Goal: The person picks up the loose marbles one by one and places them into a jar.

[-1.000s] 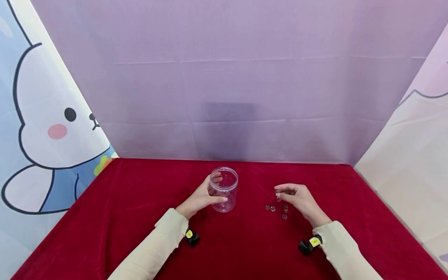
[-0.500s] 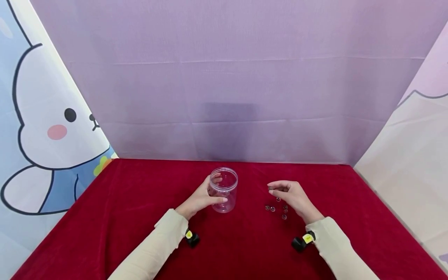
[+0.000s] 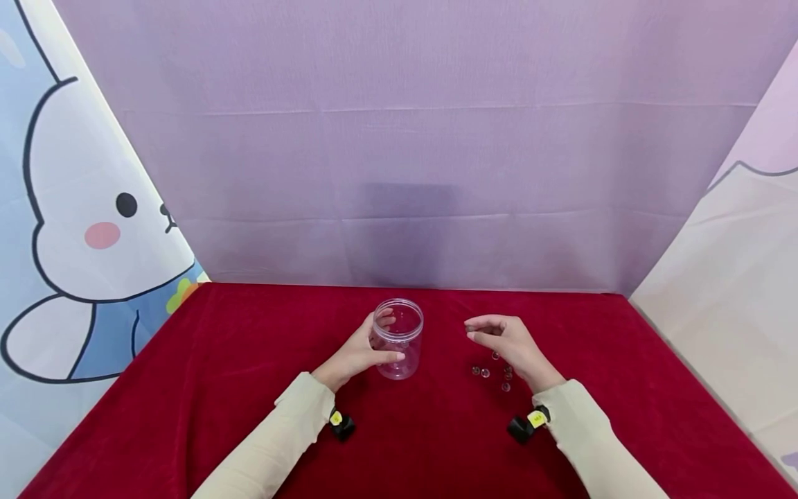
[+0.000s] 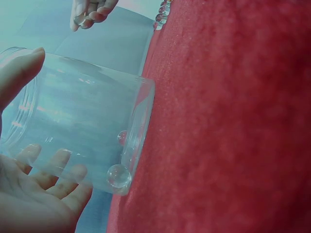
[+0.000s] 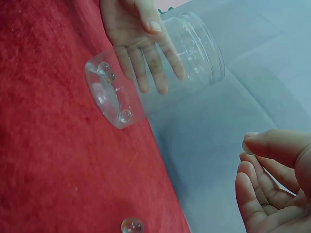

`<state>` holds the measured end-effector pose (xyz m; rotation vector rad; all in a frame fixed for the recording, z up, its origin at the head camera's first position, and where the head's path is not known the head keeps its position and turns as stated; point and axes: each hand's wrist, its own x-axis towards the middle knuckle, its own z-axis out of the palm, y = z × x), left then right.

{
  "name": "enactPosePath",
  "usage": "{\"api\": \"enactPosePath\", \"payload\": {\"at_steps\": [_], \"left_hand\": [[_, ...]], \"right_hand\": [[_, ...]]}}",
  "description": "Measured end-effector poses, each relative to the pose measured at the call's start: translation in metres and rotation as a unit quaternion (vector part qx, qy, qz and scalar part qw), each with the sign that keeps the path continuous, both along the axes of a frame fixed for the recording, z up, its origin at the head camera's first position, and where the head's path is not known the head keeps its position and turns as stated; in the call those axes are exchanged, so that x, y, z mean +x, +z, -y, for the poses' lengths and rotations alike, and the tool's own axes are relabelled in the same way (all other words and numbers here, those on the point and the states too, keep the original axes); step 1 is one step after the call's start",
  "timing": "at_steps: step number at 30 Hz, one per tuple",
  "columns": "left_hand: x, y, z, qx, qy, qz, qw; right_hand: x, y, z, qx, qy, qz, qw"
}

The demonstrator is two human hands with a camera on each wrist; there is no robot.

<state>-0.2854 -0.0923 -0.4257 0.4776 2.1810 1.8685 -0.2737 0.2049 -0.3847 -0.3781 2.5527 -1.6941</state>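
Note:
A clear plastic jar point(image 3: 408, 357) without a lid stands upright on the red cloth, its mouth facing up. My left hand point(image 3: 357, 358) holds it from the left, thumb on the near side and fingers round the far side. A few clear glass marbles point(image 5: 125, 115) lie at the jar's bottom in the right wrist view. To the right of the jar, my right hand point(image 3: 508, 344) is raised above the cloth. Its thumb and fingertips pinch one clear marble point(image 5: 248, 148), mostly covered by the thumb.
Several loose marbles point(image 3: 485, 373) lie on the red cloth point(image 3: 436, 443) below and left of the right hand. A lilac curtain point(image 3: 399, 138) hangs behind the table's far edge. Printed cloth panels point(image 3: 81, 208) flank the left and right sides.
My right hand has moved left and slightly up with the pinched marble, away from the loose marbles toward the jar. The left hand and jar stay in place.

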Motion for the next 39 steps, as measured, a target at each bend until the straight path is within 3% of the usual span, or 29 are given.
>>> {"api": "enactPosePath", "payload": {"at_steps": [20,28,39], "left_hand": [[0.004,0.002,0.002,-0.001,0.005,-0.002,1.0000],[0.005,0.005,0.003,0.010,0.002,0.002,0.9999],[0.006,0.006,0.005,0.005,0.004,-0.001,1.0000]], "right_hand": [[-0.001,0.014,0.028,-0.023,0.005,0.003,1.000],[-0.002,0.018,0.040,-0.056,0.028,-0.026,0.998],[-0.003,0.024,0.056,-0.065,0.027,-0.023,0.997]]}}
